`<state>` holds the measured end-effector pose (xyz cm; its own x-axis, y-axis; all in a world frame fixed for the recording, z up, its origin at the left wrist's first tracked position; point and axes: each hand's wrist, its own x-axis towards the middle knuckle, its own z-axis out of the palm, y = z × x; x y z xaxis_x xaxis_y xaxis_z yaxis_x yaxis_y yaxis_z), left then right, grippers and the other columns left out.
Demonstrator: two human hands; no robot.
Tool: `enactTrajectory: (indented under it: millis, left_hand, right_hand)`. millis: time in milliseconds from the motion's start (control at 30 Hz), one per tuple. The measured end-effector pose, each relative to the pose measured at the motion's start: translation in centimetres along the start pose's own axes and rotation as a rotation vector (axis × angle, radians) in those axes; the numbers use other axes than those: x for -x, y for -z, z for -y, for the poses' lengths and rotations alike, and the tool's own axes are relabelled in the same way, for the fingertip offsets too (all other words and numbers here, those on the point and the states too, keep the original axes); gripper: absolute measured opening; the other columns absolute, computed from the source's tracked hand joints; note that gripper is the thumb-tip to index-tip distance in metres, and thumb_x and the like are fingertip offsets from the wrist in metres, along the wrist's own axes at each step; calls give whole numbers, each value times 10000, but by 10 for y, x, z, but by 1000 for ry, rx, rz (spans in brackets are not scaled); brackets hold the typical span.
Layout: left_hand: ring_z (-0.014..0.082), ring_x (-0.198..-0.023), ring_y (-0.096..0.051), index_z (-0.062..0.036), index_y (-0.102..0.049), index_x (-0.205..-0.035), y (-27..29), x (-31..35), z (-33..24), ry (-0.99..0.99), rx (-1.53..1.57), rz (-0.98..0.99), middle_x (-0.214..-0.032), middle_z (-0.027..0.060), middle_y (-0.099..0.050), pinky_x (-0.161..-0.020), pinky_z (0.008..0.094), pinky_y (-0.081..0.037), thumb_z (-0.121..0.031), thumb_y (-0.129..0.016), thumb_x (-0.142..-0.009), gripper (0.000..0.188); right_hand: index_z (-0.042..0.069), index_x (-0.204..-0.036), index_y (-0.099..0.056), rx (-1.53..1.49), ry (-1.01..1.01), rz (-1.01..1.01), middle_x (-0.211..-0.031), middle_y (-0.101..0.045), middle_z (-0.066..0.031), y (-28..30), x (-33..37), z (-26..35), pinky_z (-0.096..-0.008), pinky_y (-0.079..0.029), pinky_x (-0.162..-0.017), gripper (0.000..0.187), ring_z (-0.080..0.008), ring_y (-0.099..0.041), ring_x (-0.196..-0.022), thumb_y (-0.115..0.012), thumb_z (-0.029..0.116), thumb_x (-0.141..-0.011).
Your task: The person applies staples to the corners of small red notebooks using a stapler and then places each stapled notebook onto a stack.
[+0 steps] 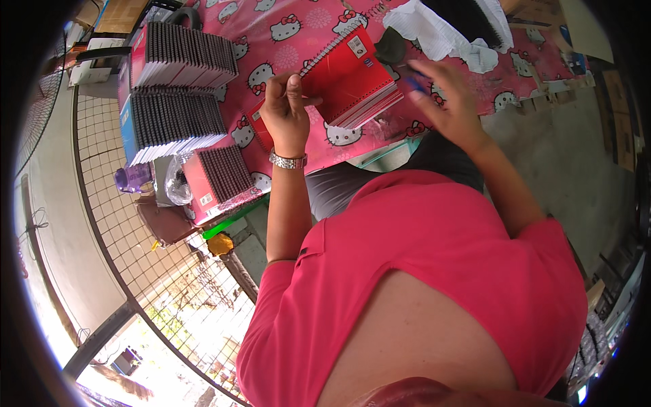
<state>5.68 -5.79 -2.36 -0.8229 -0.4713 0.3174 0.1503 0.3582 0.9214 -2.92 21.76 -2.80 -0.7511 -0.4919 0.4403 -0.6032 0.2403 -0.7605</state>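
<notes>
A red spiral notebook with several layers of pages lies tilted on the table in front of me, its coil along the upper left side. My left hand, with a metal watch at the wrist, is curled at its left edge, one finger reaching over the cover. Partly behind that hand shows another red notebook. To the right, my right hand is raised apart from the notebook, thumb and fingers around a small blue thing whose kind I cannot make out. A dark rounded object sits just beyond.
Stacked spiral notebooks with black coils stand at the left, a smaller red-covered pile nearer. White cloth or paper lies at the far right of the pink patterned tablecloth. A wire mesh borders the left side.
</notes>
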Motion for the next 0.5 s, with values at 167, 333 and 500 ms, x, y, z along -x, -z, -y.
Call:
enactTrajectory:
  millis: [167, 333, 500]
  left_hand:
    - [159, -682, -722, -21, -550, -1073, -9, -3, -2, -270, -195, -21, -825, 82, -709, -580, 268, -574, -144, -656, -967, 193]
    - [186, -662, -735, -49, -543, -1015, 2, -3, 1, -187, -337, 17, -674, 74, -693, -538, 264, -526, -131, -674, -948, 168]
    - [177, -636, -730, -45, -543, -961, -6, -3, -11, -245, -362, -43, -713, 105, -691, -511, 263, -508, -143, -674, -951, 163]
  right_hand:
    - [110, -1287, -625, -21, 267, 100, -1101, -611, -91, -37, -39, 51, -411, -449, -938, 548, -295, -580, -1047, -788, 205, -773]
    - [107, -1244, -651, -107, 244, 56, -1091, -618, -59, -52, -47, 62, -435, -430, -936, 535, -265, -593, -1026, -794, 209, -738]
    - [119, -1250, -643, -16, 243, 57, -1123, -617, -58, -54, -43, 58, -425, -421, -939, 545, -262, -581, -1046, -791, 244, -741]
